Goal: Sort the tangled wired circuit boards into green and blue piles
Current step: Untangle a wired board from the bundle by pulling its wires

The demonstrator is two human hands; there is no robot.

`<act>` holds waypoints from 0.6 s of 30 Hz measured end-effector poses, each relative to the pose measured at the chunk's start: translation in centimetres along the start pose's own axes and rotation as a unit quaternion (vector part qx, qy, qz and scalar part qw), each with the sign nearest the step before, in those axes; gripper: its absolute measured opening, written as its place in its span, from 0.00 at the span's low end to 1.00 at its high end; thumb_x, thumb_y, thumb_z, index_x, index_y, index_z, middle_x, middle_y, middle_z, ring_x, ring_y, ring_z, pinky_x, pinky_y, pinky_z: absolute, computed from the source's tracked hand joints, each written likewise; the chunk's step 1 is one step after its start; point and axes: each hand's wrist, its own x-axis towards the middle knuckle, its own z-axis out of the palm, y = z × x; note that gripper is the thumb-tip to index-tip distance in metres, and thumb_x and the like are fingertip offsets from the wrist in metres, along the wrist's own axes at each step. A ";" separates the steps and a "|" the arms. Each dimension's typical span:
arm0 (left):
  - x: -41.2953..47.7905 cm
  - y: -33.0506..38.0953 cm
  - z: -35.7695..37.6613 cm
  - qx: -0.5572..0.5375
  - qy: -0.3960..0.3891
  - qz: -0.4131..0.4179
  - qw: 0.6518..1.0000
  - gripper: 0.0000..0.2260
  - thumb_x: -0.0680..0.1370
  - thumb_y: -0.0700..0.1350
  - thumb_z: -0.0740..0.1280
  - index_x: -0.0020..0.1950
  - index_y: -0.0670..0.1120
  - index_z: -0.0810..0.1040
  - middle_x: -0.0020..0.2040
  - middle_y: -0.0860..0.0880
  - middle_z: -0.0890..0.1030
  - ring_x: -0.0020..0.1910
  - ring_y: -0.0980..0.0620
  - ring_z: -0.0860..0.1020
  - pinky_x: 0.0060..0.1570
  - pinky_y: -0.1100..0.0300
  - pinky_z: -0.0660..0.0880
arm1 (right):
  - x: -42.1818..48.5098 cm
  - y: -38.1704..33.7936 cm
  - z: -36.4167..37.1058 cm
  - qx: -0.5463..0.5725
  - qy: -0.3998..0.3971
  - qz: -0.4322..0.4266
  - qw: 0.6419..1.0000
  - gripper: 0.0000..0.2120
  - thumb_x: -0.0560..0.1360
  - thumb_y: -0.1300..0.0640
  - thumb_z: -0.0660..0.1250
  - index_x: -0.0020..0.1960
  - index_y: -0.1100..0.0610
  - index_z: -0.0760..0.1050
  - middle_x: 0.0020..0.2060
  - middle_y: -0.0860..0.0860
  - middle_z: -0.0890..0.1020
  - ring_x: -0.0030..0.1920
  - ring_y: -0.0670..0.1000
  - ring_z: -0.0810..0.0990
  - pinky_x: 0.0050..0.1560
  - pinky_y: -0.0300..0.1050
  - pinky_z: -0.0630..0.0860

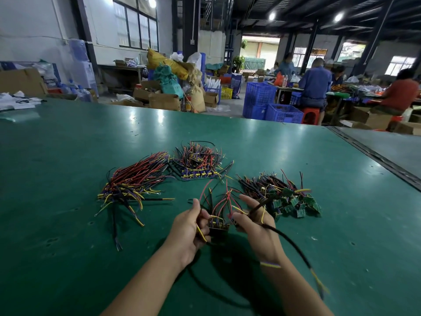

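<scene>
Above the green table [68, 167] I hold a small tangle of wired boards [218, 222] between both hands. My left hand [189, 231] grips its left side, fingers curled round a yellow wire. My right hand [252, 222] grips the right side, and a dark sleeved cable [289, 242] trails from it toward the lower right. A pile of green boards [289, 201] with wires lies to the right. A pile of blue boards [198, 165] lies ahead. Another wired bundle [134, 181] with blue boards lies to the left.
A metal seam [373, 156] crosses the table on the right. Beyond the far edge stand blue crates [271, 106], cardboard boxes [164, 99] and sacks. Several people sit at another bench [341, 94] at the far right. White papers [16, 101] lie at the far left.
</scene>
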 end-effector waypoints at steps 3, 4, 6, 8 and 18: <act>0.0 0.7 -0.5 -0.140 -0.032 -0.032 0.989 0.21 0.78 0.62 0.59 0.36 0.45 0.70 0.26 0.51 0.64 0.23 0.56 0.65 0.20 0.65 0.69 | 0.2 0.1 0.0 0.033 -0.023 0.045 0.998 0.15 0.75 0.70 0.67 0.57 0.55 0.78 0.34 0.50 0.83 0.36 0.45 0.79 0.36 0.36 0.74; 0.0 1.0 -0.8 -0.193 -0.050 -0.028 0.980 0.21 0.76 0.63 0.61 0.37 0.45 0.71 0.28 0.50 0.65 0.24 0.55 0.67 0.21 0.63 0.72 | 0.2 0.0 0.1 0.048 -0.030 0.061 0.997 0.14 0.75 0.70 0.66 0.56 0.55 0.79 0.35 0.50 0.83 0.36 0.46 0.79 0.36 0.36 0.74; 0.3 1.3 -1.6 -0.294 -0.082 0.005 0.952 0.19 0.73 0.59 0.66 0.38 0.43 0.71 0.31 0.48 0.68 0.30 0.52 0.71 0.30 0.59 0.79 | 0.0 0.0 0.1 0.063 -0.038 0.091 0.993 0.15 0.75 0.71 0.65 0.54 0.53 0.79 0.34 0.49 0.84 0.36 0.47 0.80 0.37 0.38 0.77; 0.5 1.4 -2.3 -0.374 -0.108 0.053 0.919 0.11 0.73 0.48 0.67 0.40 0.43 0.70 0.34 0.47 0.71 0.35 0.51 0.73 0.42 0.56 0.80 | -0.1 -0.1 0.0 0.073 -0.054 0.118 0.989 0.18 0.75 0.73 0.64 0.54 0.53 0.79 0.35 0.50 0.84 0.36 0.47 0.82 0.42 0.43 0.79; 1.1 -0.3 -0.8 -0.041 -0.053 0.138 0.988 0.29 0.63 0.15 0.62 0.53 0.43 0.68 0.38 0.48 0.66 0.40 0.50 0.72 0.50 0.54 0.75 | -0.7 -0.7 0.6 0.136 -0.092 0.162 0.973 0.17 0.74 0.69 0.67 0.60 0.56 0.78 0.41 0.53 0.84 0.38 0.49 0.81 0.42 0.45 0.75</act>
